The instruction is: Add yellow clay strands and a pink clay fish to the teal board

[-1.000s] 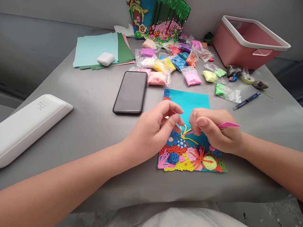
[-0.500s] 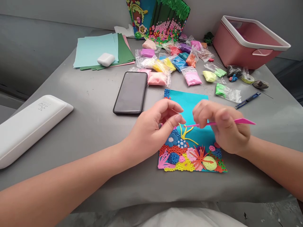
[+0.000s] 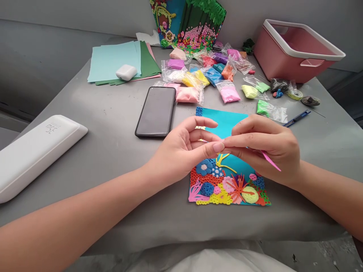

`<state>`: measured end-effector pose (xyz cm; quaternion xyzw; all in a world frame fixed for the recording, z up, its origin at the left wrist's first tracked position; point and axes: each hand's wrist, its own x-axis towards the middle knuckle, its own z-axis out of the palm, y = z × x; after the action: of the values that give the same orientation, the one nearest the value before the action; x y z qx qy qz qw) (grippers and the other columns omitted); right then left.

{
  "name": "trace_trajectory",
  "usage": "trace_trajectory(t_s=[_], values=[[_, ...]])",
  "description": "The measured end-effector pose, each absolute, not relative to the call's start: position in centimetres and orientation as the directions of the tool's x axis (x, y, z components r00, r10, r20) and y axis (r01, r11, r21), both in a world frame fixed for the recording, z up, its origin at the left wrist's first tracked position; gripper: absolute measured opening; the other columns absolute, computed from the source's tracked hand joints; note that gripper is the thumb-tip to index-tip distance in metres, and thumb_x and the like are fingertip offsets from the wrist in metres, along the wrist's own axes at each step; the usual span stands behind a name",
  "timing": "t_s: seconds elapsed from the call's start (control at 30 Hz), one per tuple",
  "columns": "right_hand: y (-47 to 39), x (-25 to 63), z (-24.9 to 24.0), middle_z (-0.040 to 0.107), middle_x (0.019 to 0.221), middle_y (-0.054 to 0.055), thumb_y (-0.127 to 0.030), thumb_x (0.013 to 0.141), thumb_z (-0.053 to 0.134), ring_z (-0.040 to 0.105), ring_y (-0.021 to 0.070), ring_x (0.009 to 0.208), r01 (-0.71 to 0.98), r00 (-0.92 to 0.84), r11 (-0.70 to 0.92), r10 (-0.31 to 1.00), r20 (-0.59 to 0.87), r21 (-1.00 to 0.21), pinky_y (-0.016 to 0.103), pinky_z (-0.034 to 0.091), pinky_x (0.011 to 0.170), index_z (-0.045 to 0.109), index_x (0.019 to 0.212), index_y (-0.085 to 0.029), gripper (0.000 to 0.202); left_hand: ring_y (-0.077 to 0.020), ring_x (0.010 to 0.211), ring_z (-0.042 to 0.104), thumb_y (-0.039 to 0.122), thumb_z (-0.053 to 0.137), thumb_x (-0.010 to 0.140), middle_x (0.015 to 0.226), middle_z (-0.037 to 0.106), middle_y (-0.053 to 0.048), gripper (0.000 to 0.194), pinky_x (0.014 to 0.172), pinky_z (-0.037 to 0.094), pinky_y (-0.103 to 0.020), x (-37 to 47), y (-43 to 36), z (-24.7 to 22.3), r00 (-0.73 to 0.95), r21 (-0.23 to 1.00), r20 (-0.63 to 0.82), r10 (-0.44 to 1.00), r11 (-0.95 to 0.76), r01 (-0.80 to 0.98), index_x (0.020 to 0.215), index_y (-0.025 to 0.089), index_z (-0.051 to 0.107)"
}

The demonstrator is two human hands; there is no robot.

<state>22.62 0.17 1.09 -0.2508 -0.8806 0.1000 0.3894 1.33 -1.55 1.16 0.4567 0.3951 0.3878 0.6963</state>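
Above a blue board (image 3: 224,119) decorated with coloured clay, my two hands meet at the fingertips. My right hand (image 3: 268,145) is closed around a pink clay modelling tool (image 3: 271,161), whose flat end sticks out below the palm. Its thumb and index finger touch the thumb of my left hand (image 3: 181,149). The left thumb presses toward the curled fingers while the index finger arches above; anything pinched there is too small or hidden to make out. Under the hands, yellow clay strands (image 3: 227,166) branch over blue clay flowers (image 3: 204,167) and a red clay spray (image 3: 240,189).
A phone (image 3: 155,111) lies left of the board, and a white power bank (image 3: 42,151) farther left. Bagged clay (image 3: 228,93) spreads behind. A cutter (image 3: 297,118), a pink bin (image 3: 278,56), paper sheets (image 3: 113,56) and a white earphone case (image 3: 126,72) surround the area.
My right hand has moved left and turned, bringing its fingertips to my left thumb. The tool's flat end now points down and right rather than straight right.
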Motion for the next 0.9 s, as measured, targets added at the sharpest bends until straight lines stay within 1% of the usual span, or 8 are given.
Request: trace_trajectory(t_s=[0.13,0.23,0.33,0.43,0.57,0.73,0.8,0.9], values=[[0.13,22.33,1.12,0.066,0.084,0.003,-0.014,0.091,0.070,0.065,0.0122,0.075,0.362,-0.572,0.857,0.514,0.639,-0.366,0.025,0.055,0.065,0.072,0.093,-0.024,0.010,-0.0152,0.078,0.073,0.030,0.091,0.070,0.081,0.073,0.002,0.050,0.072,0.058,-0.025,1.33,-1.54,1.30,0.385,0.948,-0.185,0.904,0.268,-0.173,0.107,0.021,0.058],[0.04,22.30,1.13,0.066,0.086,0.004,-0.012,0.093,0.066,0.065,0.0133,0.078,0.363,-0.565,0.849,0.528,0.634,-0.384,0.026,0.057,0.067,0.069,0.094,-0.023,0.011,-0.0153,0.081,0.074,0.031,0.089,0.073,0.084,0.075,0.001,0.047,0.075,0.060,-0.027,1.39,-1.65,1.45,0.390,0.944,-0.186,0.902,0.274,-0.183,0.107,0.021,0.059],[-0.02,22.46,1.21,0.068,0.089,0.005,-0.012,0.094,0.064,0.066,0.0139,0.081,0.362,-0.560,0.841,0.541,0.628,-0.401,0.027,0.058,0.069,0.071,0.099,-0.024,0.015,-0.0153,0.085,0.075,0.030,0.088,0.074,0.085,0.076,0.001,0.046,0.080,0.060,-0.027,1.44,-1.73,1.45,0.398,0.928,-0.198,0.896,0.302,-0.218,0.107,0.020,0.058],[-0.02,22.65,1.32,0.071,0.091,0.004,-0.016,0.093,0.067,0.068,0.0145,0.079,0.353,-0.580,0.852,0.524,0.624,-0.388,0.029,0.058,0.068,0.074,0.104,-0.028,0.017,-0.0149,0.083,0.075,0.028,0.089,0.074,0.086,0.076,0.001,0.045,0.078,0.060,-0.026,1.42,-1.71,1.30,0.396,0.917,-0.222,0.891,0.329,-0.227,0.107,0.020,0.059],[0.01,22.70,1.34,0.071,0.088,0.003,-0.018,0.089,0.073,0.068,0.0135,0.074,0.322,-0.580,0.860,0.510,0.635,-0.396,0.027,0.059,0.066,0.076,0.099,-0.027,0.013,-0.0132,0.079,0.073,0.026,0.090,0.072,0.084,0.075,0.001,0.044,0.074,0.059,-0.024,1.40,-1.72,1.27,0.423,0.918,-0.216,0.880,0.330,-0.219,0.104,0.021,0.061],[-0.03,22.48,1.40,0.071,0.085,0.003,-0.019,0.093,0.067,0.067,0.0147,0.076,0.345,-0.504,0.805,0.593,0.628,-0.483,0.029,0.058,0.068,0.073,0.093,-0.025,0.009,-0.0154,0.085,0.073,0.030,0.087,0.076,0.089,0.074,0.000,0.033,0.077,0.061,-0.027,1.42,-1.91,1.50,0.400,0.928,-0.212,0.891,0.312,-0.204,0.100,0.020,0.067],[-0.06,22.45,1.38,0.070,0.084,0.004,-0.021,0.096,0.064,0.066,0.0154,0.076,0.371,-0.438,0.755,0.656,0.615,-0.541,0.030,0.056,0.066,0.071,0.092,-0.024,0.008,-0.0146,0.087,0.072,0.032,0.084,0.079,0.094,0.074,-0.001,0.027,0.078,0.061,-0.026,1.37,-1.89,1.45,0.364,0.936,-0.211,0.907,0.295,-0.193,0.099,0.020,0.071],[-0.07,22.54,1.30,0.071,0.088,0.005,-0.026,0.101,0.056,0.066,0.0141,0.074,0.374,-0.356,0.667,0.745,0.564,-0.645,0.029,0.054,0.065,0.069,0.095,-0.023,0.015,-0.0118,0.086,0.071,0.035,0.082,0.082,0.096,0.073,0.000,0.021,0.081,0.061,-0.024,1.25,-1.74,1.21,0.315,0.939,-0.226,0.922,0.293,-0.183,0.096,0.021,0.076]])
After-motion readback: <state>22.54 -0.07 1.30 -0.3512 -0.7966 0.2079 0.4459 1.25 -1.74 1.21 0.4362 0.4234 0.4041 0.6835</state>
